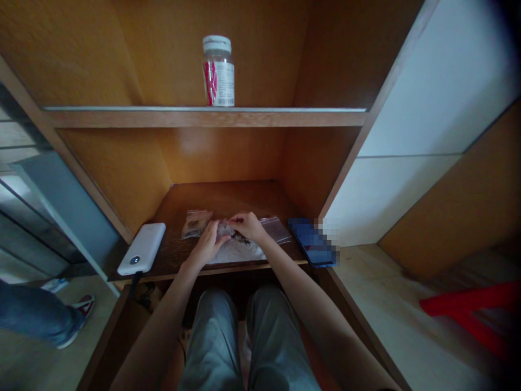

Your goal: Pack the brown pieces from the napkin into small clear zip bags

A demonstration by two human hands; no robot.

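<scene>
I'm watching the left hand [207, 244] and right hand [248, 225] pinching a light, slippery plastic bag [277, 229] at its crumpled middle, the surest hold.

Varnished wood with a smooth, faint sheen is seen on the shelf [228, 198], and a matt white finish on the side panel [423, 98]. Smooth, glossy plastic is shown by the power bank [141, 248], thin clear film by the plastic bag [277, 229], and printed paper by the jar's label [223, 84].
</scene>
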